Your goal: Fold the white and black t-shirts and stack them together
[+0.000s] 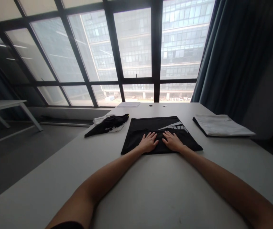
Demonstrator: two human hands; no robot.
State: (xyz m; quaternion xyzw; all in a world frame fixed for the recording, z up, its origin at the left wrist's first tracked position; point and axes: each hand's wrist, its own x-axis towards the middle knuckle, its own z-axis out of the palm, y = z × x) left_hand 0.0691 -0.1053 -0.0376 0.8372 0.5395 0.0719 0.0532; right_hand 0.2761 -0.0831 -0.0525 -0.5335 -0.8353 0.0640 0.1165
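A black folded garment, perhaps a T-shirt (pixel 150 124), lies flat on the white table (pixel 165 187) in front of me. A white-grey print shows near its upper right corner. My left hand (pixel 148 142) rests palm down on the middle of the cloth, fingers spread. Beside it, a short gap to the right, my right hand (pixel 172 140) also presses flat on the fabric with its fingers apart. Neither hand grips anything. The cloth wrinkles slightly around the fingertips.
To the left lies a crumpled heap of black and white clothes (pixel 110 124). Folded white and black cloths (pixel 223 125) are stacked at the right. Some flat white sheet (pixel 128 104) sits at the far edge, before the windows. Another table (pixel 5 103) stands off left; a dark curtain (pixel 224 57) hangs right.
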